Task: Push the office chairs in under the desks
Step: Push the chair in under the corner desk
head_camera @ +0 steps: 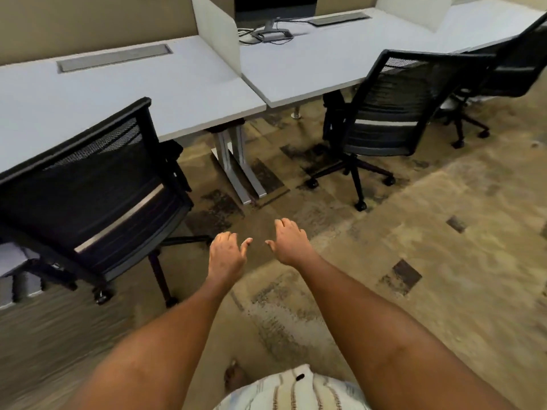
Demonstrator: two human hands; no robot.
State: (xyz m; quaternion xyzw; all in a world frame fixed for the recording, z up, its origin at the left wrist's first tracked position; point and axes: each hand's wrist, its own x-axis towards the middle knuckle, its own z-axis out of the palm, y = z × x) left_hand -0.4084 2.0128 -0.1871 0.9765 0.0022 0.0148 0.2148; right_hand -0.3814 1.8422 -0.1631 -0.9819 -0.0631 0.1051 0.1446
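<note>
Three black mesh office chairs stand along a row of white desks. The nearest chair is at the left, its back toward me, close against the left desk. A second chair stands at the middle desk, angled, with its seat partly out from under the edge. A third chair is at the far right. My left hand and my right hand hover side by side over the carpet between the first two chairs, fingers loosely apart, holding nothing and touching no chair.
Grey desk legs stand on the patterned carpet between the two near chairs. White divider panels separate the desks. A monitor with cables sits at the back of the middle desk. Open carpet stretches to the right.
</note>
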